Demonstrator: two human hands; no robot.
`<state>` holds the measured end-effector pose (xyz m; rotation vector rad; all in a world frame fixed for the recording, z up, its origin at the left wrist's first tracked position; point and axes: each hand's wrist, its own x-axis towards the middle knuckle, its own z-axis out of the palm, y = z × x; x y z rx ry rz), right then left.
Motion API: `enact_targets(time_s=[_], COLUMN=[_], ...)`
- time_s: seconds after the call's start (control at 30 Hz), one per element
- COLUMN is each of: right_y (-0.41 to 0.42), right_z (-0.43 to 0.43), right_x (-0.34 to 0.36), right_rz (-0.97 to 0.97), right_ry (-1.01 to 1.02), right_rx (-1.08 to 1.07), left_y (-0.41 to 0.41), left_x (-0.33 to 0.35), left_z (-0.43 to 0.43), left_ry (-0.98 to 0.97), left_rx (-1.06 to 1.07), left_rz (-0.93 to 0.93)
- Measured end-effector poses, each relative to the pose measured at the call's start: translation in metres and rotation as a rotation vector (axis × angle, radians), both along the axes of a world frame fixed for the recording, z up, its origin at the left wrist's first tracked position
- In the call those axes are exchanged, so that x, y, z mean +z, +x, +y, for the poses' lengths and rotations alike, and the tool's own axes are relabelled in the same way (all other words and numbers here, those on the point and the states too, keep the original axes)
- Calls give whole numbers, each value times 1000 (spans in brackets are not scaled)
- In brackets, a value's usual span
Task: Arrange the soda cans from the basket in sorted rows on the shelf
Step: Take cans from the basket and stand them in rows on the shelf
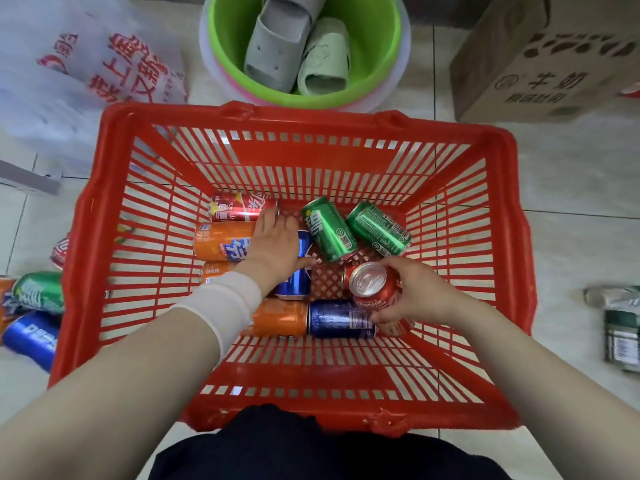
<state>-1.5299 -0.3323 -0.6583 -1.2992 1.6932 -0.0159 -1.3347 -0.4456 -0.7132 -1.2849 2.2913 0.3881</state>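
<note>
Left grip (277, 242): wide, fingers flat over blue can (294, 285)
Right grip (419, 292): holding 1 red can (372, 289)
Basket (114, 202): red, on the floor

Blue can (294, 284) half under the left hand (273, 244); cardboard box (547, 57) past the top edge

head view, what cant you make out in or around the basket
- Blue can: label covered by the left hand.
- Second orange can: mostly under the left sleeve.
- Cans left of the basket: cut by the frame edge and basket wall.
- Items at right: blurred, cut off.
- Shelf: out of frame.
</note>
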Motion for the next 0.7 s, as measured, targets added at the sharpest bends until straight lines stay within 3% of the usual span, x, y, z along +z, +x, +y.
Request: enact_targets(time_s=[0.43,0.7], right_y=[9,20], right_z=[-4,11], right_x=[-2,73], right_rz=[-234,-352], right_ry=[73,83], right_rx=[-549,-704], left_y=[11,26], left_x=[9,105], left_z=[9,32], left_ry=[117,284], left_rx=[210,539], left_rz=[420,695])
